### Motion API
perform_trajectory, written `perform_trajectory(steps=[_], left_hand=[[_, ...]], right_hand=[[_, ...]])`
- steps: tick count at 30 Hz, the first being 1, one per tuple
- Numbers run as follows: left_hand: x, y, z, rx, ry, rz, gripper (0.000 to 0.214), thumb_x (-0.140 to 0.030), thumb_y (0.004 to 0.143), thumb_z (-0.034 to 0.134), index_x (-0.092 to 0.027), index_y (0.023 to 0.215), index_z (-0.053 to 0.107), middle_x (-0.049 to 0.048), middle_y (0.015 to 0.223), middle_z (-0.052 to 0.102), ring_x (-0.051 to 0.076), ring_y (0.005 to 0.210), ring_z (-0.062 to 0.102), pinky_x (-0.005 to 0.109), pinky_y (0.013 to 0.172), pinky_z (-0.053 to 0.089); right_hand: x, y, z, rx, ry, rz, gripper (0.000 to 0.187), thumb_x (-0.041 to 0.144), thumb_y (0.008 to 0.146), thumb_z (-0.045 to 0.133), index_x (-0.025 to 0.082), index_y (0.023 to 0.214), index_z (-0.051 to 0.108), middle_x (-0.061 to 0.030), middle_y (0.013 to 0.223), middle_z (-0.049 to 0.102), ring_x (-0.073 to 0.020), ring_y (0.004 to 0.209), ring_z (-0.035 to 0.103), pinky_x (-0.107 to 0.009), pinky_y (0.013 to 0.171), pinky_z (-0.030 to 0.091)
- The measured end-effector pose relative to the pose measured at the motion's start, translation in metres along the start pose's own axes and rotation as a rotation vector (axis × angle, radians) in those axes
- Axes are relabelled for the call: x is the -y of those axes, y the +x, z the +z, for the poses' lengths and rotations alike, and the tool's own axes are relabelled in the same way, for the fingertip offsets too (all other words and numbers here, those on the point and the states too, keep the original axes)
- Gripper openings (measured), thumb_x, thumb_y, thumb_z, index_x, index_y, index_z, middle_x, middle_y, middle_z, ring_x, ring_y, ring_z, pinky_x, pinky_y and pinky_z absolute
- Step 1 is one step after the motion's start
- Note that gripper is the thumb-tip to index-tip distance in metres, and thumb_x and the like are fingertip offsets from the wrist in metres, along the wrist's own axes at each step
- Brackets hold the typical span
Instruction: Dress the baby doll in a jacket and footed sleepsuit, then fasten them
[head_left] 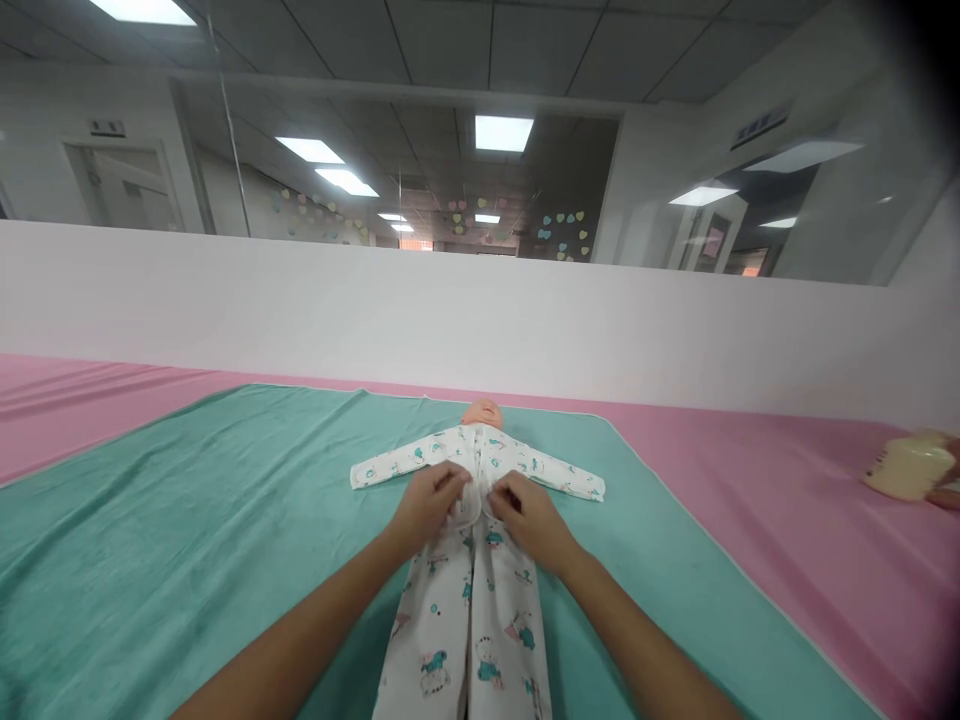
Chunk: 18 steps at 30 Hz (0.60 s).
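Note:
A baby doll lies on its back, its head toward the wall. It is dressed in a white printed baby top, sleeves spread out to both sides. White printed trousers stretch from the waist toward me. My left hand pinches the left front edge of the top near its rounded lower corner. My right hand is closed on the opposite front edge. Between my hands the two front edges meet or nearly meet at the middle. The doll's hands and feet do not show.
A green blanket lies under the doll, over a pink sheet. Behind stands a low white wall with glass above. At the far right is a pale yellow object, with part of what looks like a hand beside it.

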<state>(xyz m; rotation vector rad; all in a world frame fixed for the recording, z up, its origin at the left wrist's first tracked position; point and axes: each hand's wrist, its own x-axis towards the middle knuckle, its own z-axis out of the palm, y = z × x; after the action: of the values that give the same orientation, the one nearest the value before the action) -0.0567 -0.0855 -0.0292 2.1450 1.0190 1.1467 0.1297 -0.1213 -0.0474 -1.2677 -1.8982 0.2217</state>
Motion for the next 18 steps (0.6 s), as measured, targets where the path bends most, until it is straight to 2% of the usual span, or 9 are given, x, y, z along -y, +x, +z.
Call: perform_trajectory(steps=[3, 4, 6, 8, 10, 14, 18], left_hand=[[0.015, 0.047, -0.001, -0.141, -0.112, -0.206, 0.028, -0.038, 0.082, 0.041, -0.017, 0.084, 0.059, -0.0026, 0.054, 0.051, 0.011, 0.049, 0.047, 0.021, 0.047, 0.036], [0.021, 0.063, 0.000, -0.143, -0.087, -0.246, 0.027, -0.035, 0.081, 0.043, -0.016, 0.087, 0.060, -0.0012, 0.059, 0.055, 0.011, 0.051, 0.049, 0.021, 0.047, 0.036], [0.034, 0.092, 0.006, -0.097, 0.006, -0.275, 0.027, -0.030, 0.079, 0.044, -0.014, 0.089, 0.062, 0.0015, 0.064, 0.059, 0.012, 0.055, 0.053, 0.022, 0.050, 0.037], [0.047, 0.112, 0.014, -0.049, 0.051, -0.243, 0.024, -0.029, 0.077, 0.046, -0.014, 0.080, 0.064, 0.0035, 0.068, 0.062, 0.014, 0.062, 0.056, 0.022, 0.055, 0.038], [0.058, 0.121, 0.022, -0.023, 0.062, -0.206, 0.023, -0.030, 0.076, 0.048, -0.014, 0.073, 0.065, 0.0047, 0.073, 0.065, 0.016, 0.070, 0.057, 0.023, 0.060, 0.038], [0.071, 0.123, 0.029, 0.017, 0.077, -0.175, 0.020, -0.029, 0.075, 0.050, -0.015, 0.076, 0.065, 0.0049, 0.078, 0.065, 0.016, 0.074, 0.056, 0.023, 0.062, 0.037], [0.074, 0.125, 0.024, 0.089, 0.099, -0.164, 0.020, -0.033, 0.073, 0.054, -0.015, 0.075, 0.063, 0.0031, 0.074, 0.064, 0.015, 0.069, 0.055, 0.023, 0.059, 0.036]], right_hand=[[-0.011, 0.040, 0.009, -0.211, -0.049, 0.126, 0.017, 0.032, 0.086, 0.040, 0.020, 0.077, 0.047, -0.0017, 0.080, 0.053, -0.0152, 0.074, 0.049, -0.026, 0.066, 0.038], [-0.015, 0.056, 0.013, -0.220, -0.098, 0.166, 0.018, 0.034, 0.085, 0.041, 0.019, 0.078, 0.047, -0.0031, 0.082, 0.054, -0.0159, 0.076, 0.050, -0.026, 0.067, 0.038], [-0.021, 0.086, 0.020, -0.146, -0.233, 0.258, 0.022, 0.038, 0.084, 0.042, 0.018, 0.080, 0.049, -0.0066, 0.085, 0.057, -0.0183, 0.079, 0.052, -0.027, 0.066, 0.037], [-0.027, 0.108, 0.027, -0.035, -0.340, 0.358, 0.028, 0.042, 0.081, 0.045, 0.015, 0.083, 0.052, -0.0108, 0.085, 0.059, -0.0213, 0.078, 0.054, -0.028, 0.064, 0.036], [-0.032, 0.122, 0.032, 0.030, -0.382, 0.412, 0.029, 0.041, 0.079, 0.048, 0.013, 0.082, 0.055, -0.0139, 0.083, 0.061, -0.0234, 0.077, 0.056, -0.029, 0.062, 0.036], [-0.044, 0.130, 0.032, 0.044, -0.354, 0.414, 0.021, 0.033, 0.077, 0.050, 0.013, 0.076, 0.057, -0.0158, 0.081, 0.063, -0.0246, 0.079, 0.057, -0.029, 0.062, 0.035], [-0.056, 0.129, 0.023, 0.042, -0.233, 0.419, 0.009, 0.022, 0.072, 0.050, 0.016, 0.071, 0.056, -0.0084, 0.068, 0.063, -0.0196, 0.067, 0.058, -0.026, 0.058, 0.035]])
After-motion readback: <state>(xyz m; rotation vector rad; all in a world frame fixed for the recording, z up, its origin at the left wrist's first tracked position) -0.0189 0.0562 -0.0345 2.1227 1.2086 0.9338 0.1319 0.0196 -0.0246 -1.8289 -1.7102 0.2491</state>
